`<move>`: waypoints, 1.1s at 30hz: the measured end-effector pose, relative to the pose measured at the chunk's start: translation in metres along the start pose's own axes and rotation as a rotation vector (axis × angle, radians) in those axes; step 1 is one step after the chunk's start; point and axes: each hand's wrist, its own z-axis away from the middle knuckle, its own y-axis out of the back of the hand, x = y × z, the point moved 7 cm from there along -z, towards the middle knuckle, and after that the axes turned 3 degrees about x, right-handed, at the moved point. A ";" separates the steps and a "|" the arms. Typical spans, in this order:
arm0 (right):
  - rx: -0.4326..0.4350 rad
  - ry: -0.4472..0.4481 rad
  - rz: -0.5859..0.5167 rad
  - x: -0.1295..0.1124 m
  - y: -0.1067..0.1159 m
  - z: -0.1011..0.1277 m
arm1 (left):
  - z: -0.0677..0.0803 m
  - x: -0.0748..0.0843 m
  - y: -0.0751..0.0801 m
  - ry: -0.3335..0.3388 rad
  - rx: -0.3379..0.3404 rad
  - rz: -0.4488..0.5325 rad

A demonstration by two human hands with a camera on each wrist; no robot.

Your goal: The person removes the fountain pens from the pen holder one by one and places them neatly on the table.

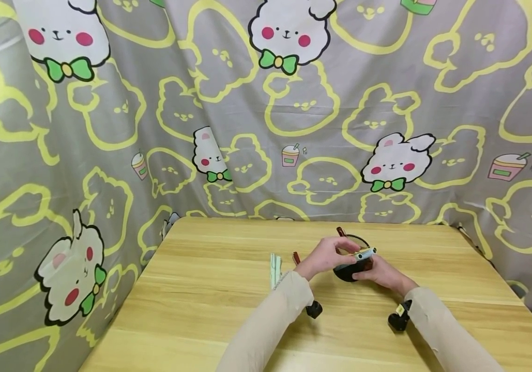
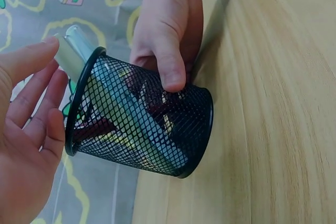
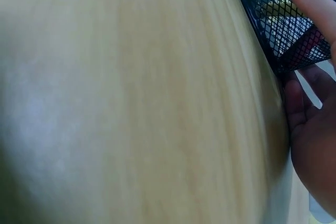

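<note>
A black mesh pen holder (image 2: 142, 114) is tilted above the table, with pale green and light blue pens (image 2: 79, 43) poking from its mouth. Dark red and yellow things show through the mesh. My right hand (image 1: 384, 274) grips the holder's side; in the left wrist view, the right thumb (image 2: 170, 66) lies along the mesh. My left hand (image 1: 328, 256) is at the mouth, pinching the pale green pen's end between thumb and fingers. In the right wrist view, only the holder's lower part (image 3: 294, 24) and part of the right hand (image 3: 315, 124) show.
Pale green strips (image 1: 275, 269) lie on the wooden table (image 1: 191, 294) left of the hands. A dark red stick (image 1: 295, 257) is beside them, partly behind the left wrist. A patterned curtain (image 1: 247, 119) hangs behind the table and along its left side.
</note>
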 end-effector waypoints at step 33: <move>-0.033 0.013 -0.075 0.000 -0.004 0.000 | 0.000 0.000 0.010 -0.077 0.054 -0.101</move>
